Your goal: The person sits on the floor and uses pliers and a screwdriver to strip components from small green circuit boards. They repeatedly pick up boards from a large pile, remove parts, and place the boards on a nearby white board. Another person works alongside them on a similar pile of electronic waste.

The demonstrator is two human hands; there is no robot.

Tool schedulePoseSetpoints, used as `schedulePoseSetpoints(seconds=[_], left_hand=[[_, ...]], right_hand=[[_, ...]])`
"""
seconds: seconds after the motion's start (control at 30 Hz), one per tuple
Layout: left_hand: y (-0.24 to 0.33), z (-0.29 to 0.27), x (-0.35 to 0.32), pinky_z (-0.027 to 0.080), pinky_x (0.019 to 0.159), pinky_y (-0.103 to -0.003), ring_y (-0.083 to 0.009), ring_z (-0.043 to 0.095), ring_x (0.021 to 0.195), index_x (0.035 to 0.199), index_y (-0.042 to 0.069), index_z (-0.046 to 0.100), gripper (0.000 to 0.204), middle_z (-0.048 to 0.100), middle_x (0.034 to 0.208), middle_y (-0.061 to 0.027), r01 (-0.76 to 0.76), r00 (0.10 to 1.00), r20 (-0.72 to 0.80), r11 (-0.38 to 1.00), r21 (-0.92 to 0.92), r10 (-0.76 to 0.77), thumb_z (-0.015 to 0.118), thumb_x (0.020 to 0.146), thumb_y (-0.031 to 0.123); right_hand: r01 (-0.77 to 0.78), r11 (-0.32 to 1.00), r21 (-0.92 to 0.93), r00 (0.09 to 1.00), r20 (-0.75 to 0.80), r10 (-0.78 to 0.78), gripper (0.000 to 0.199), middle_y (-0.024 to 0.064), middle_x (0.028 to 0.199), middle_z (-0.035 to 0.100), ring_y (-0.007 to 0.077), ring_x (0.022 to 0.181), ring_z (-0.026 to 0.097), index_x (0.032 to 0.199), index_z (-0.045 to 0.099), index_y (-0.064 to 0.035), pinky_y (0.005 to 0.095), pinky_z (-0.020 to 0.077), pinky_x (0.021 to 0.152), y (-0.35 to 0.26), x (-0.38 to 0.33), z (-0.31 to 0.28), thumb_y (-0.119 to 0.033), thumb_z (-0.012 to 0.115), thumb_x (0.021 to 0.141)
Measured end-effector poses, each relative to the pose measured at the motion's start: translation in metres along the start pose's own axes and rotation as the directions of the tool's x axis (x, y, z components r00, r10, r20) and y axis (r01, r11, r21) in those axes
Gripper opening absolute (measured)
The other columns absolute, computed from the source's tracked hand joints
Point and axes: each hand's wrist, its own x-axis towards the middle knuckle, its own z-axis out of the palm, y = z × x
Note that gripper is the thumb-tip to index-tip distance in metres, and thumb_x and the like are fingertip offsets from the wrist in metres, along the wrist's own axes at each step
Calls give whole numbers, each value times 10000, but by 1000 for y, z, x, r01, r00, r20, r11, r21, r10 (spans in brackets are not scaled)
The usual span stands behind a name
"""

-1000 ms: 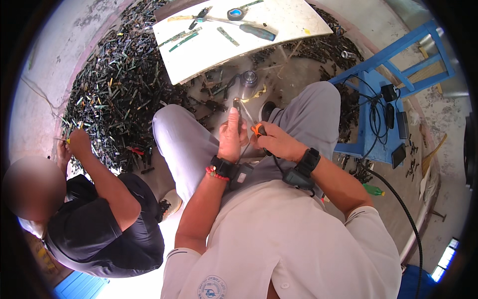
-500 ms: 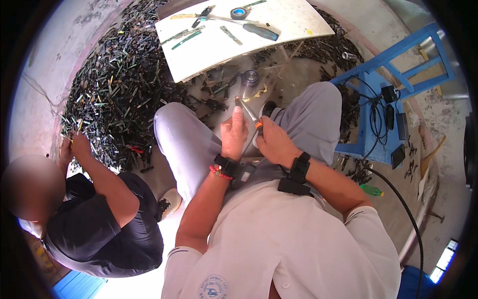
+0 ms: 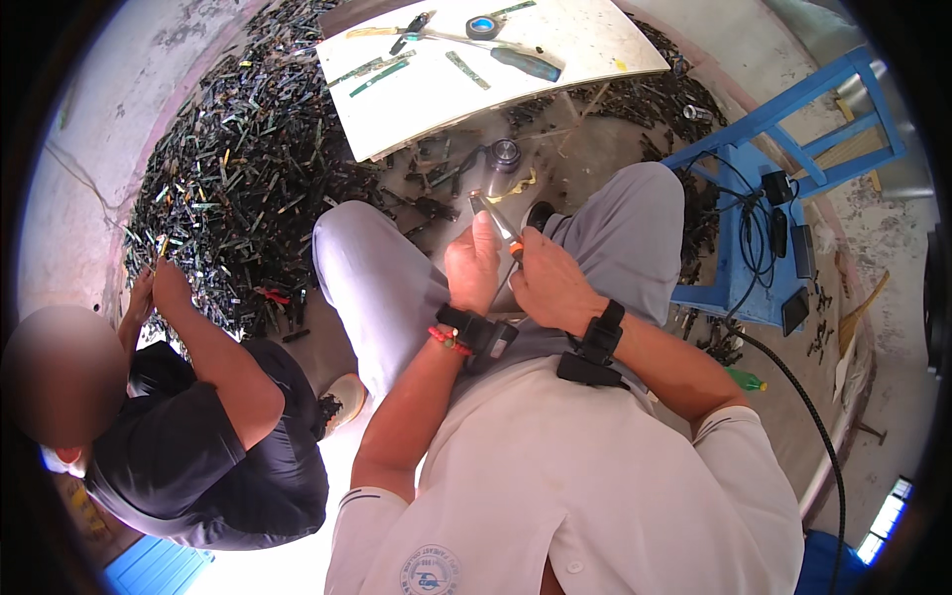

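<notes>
Between my knees, both hands meet in front of me. My right hand [image 3: 557, 285] is wrapped round the orange-and-black handle of what looks like pliers [image 3: 504, 227], whose tapered metal nose points up and away to the left. My left hand [image 3: 472, 263] is closed beside the tool, thumb stretched upward. A small piece [image 3: 477, 202] shows at the thumb tip, by the tool's nose; it is too small to name. My fingers hide the rest of it. A dark round metal object [image 3: 504, 155] lies on the floor beyond my hands.
A white board [image 3: 446, 104] ahead carries a screwdriver [image 3: 526, 64], a tape roll [image 3: 482, 27] and thin green strips. A large heap of dark strips [image 3: 238, 169] spreads left. Another person [image 3: 188, 436] sits there, hands at the heap. At right stands a blue chair [image 3: 744, 228] with cables.
My left hand has shifted slightly right, its wrist turning a little. The tool stays in my right hand. The co-worker's hands have moved slightly.
</notes>
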Motion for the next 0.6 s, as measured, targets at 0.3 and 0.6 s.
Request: schedulePoseSetpoints(seconds=[0.3,0.6], left_hand=[[-2,4,-1,440,540,-410,-265,545,514,716,-15,611,600,566,581,-134,-26,999,-28,984,177,31,381,1028,442],[-6,5,-1,414,511,-391,-217,509,482,670,-22,595,640,522,530,-94,13,1000,-20,991,132,-10,361,1037,447]], right_hand=[[-50,999,2,997,54,50,234,302,908,579,472,858,583,976,418,66,529,457,744,1,-1,-2,-71,525,820],[-143,989,43,979,155,135,242,287,851,621,460,803,623,974,457,71,522,484,738,-2,3,-7,-117,526,839]])
